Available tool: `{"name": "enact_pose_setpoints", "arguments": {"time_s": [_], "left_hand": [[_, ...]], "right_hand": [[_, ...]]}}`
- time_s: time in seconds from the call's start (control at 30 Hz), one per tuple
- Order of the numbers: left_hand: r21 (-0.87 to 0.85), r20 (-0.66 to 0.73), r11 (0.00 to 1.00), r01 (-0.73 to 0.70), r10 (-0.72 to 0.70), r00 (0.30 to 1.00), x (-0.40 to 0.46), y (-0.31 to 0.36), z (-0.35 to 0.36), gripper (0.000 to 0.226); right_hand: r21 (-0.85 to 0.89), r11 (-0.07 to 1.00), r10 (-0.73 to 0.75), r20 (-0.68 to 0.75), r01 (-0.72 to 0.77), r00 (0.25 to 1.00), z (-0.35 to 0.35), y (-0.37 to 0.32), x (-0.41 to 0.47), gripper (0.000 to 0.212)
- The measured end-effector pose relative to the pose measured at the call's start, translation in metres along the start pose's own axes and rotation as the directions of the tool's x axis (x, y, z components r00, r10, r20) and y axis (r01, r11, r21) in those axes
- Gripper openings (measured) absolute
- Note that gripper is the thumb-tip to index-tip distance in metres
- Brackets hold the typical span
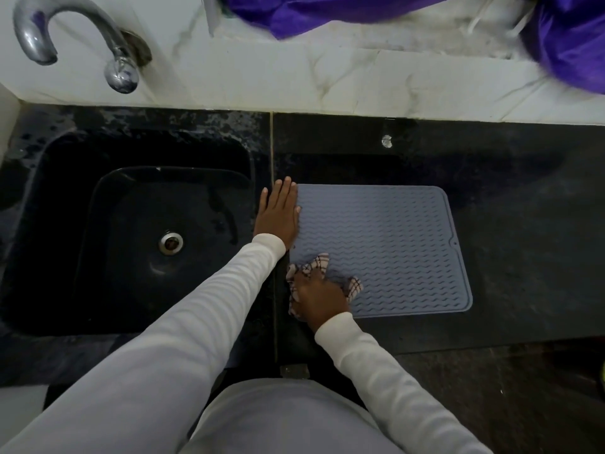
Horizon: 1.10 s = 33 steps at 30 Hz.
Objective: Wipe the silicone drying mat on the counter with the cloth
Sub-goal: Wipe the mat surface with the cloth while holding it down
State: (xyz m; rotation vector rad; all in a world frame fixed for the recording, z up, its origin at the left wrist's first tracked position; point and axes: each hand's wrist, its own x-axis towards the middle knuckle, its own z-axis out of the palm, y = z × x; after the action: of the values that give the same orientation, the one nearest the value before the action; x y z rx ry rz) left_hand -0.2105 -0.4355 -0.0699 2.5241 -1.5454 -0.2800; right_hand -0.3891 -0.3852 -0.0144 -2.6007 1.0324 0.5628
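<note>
A: Where does the silicone drying mat point(383, 244) lie, and which hand has the cloth point(322, 270)?

B: The mat lies flat on the dark tabletop point(507, 224), just right of the sink point(137, 231), long axis running left to right. The right hand point(319, 296) sits on its near-left corner, fingers curled down over the bunched checked cloth and pressing it to the ribbed surface. Part of the cloth hangs past the mat's left edge onto the stone.

A: And the other hand?

B: The left hand point(278, 213) lies flat, fingers straight and together, along the mat's far-left edge, partly on the mat and partly on the tabletop. I judge it is pinning the mat so it does not slide.

A: So which way does the unwiped part lie?

B: Away and to the right of the cloth hand: nearly the whole mat stretches that way, so strokes along the long axis look natural. Whether the ridges are wet I cannot say; the light is dim.

A: Room to work?

B: The tabletop right of the mat is bare dark stone. Behind it is a pale marbled ledge point(327, 80), with a tap point(114, 57) above the sink and purple fabric point(327, 11) farther back.
</note>
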Motion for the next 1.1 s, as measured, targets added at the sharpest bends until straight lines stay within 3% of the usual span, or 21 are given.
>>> {"name": "enact_pose_setpoints", "arguments": {"time_s": [0.3,0.47,0.53,0.6,0.73,0.83,0.97,1.1], "left_hand": [[-0.020,-0.002,1.000,-0.011,0.011,1.000,-0.001,-0.001,0.000,0.056],[-0.028,0.008,0.999,-0.016,0.016,1.000,0.000,-0.002,0.000,0.057],[-0.030,0.008,0.999,-0.017,0.017,1.000,0.000,-0.002,0.000,0.057],[-0.027,0.009,1.000,-0.017,0.017,1.000,0.000,-0.002,-0.001,0.057],[-0.057,0.036,0.998,0.017,-0.015,0.999,0.000,0.003,-0.004,0.056],[-0.129,0.056,0.988,0.085,-0.078,0.995,0.001,0.012,-0.005,0.059],[-0.112,0.030,0.987,0.116,-0.114,0.993,-0.008,0.023,0.007,0.065],[-0.038,-0.006,0.993,0.112,-0.113,0.994,-0.011,0.023,0.011,0.066]], "right_hand": [[-0.052,0.996,-0.078,-0.014,0.077,0.997,0.021,0.016,-0.040,0.071],[-0.052,0.964,-0.258,0.045,0.260,0.965,-0.006,0.044,-0.049,0.049],[-0.028,0.970,-0.237,0.094,0.241,0.967,-0.022,0.065,-0.045,0.044],[-0.042,0.975,-0.215,0.035,0.217,0.976,-0.037,0.086,-0.038,0.043],[0.119,0.985,-0.097,-0.236,0.128,0.967,-0.063,0.104,-0.022,0.035],[0.165,0.975,-0.102,-0.251,0.147,0.963,-0.047,0.075,-0.006,0.035],[0.015,0.981,-0.186,-0.196,0.192,0.963,0.008,0.023,-0.009,0.042],[-0.067,0.984,-0.179,-0.308,0.166,0.934,0.028,0.028,-0.022,0.046]]}}
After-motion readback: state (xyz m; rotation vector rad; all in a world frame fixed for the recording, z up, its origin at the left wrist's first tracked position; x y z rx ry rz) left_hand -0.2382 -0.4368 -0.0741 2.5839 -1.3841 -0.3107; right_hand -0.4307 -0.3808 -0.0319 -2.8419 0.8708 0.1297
